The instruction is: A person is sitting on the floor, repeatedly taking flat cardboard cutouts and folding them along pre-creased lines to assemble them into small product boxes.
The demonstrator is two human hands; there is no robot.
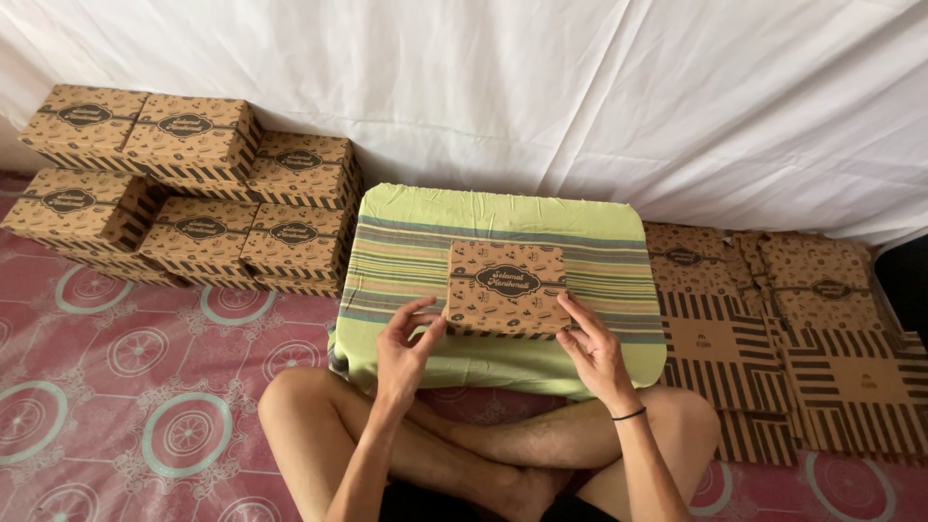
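**A:** So the assembled brown box point(507, 286) sits in the middle of the striped green cloth point(406, 253) covering the low bench, lid shut. Left hand point(404, 350) is at its near-left corner, right hand point(594, 350) at the near-right corner. Fingers look spread and just touching the edges, not clamped on anything.

**B:** Yeah, loose contact at best. What I'd worry about: the box is thin card, so squeezing only at the two near corners could buckle a wall or pop the lid flap.

**A:** Also that cloth hangs over the front edge near the crossed legs. Drag the box instead of lifting it and the cloth probably bunches up.

**B:** And the stack of finished boxes point(193, 184) on the left looks a bit staggered, while the flat unfolded blanks point(773, 319) lie on the right. Bump either pile and it slides.
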